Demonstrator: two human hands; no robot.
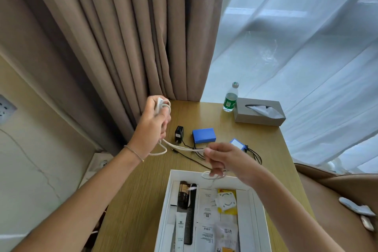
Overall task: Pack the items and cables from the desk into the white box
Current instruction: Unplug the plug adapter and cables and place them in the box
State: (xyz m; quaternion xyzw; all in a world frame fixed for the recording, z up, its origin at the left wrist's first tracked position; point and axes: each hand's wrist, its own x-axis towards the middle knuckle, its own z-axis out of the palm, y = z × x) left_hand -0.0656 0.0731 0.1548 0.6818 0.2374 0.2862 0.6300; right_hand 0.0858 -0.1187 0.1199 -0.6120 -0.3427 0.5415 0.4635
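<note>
A white braided cable [180,147] stretches between both hands above the wooden desk [143,190]. My left hand [152,124] is raised at the desk's back left, closed around coiled loops of it. My right hand [222,159] pinches the cable lower down, a loose loop hanging from it over the far rim of the white box [166,200]. The box lies open at the front and holds a black comb [190,215], tubes and sachets. On the desk behind lie a black adapter [179,132] with thin black wires, a blue pack [204,135] and a second blue pack [237,143].
A green-labelled water bottle [231,98] and a grey tissue box [258,111] stand at the desk's back right. Beige curtains [122,37] hang behind, sheer white ones to the right. A brown chair [337,200] sits right of the desk. Wall sockets [5,108] are on the left.
</note>
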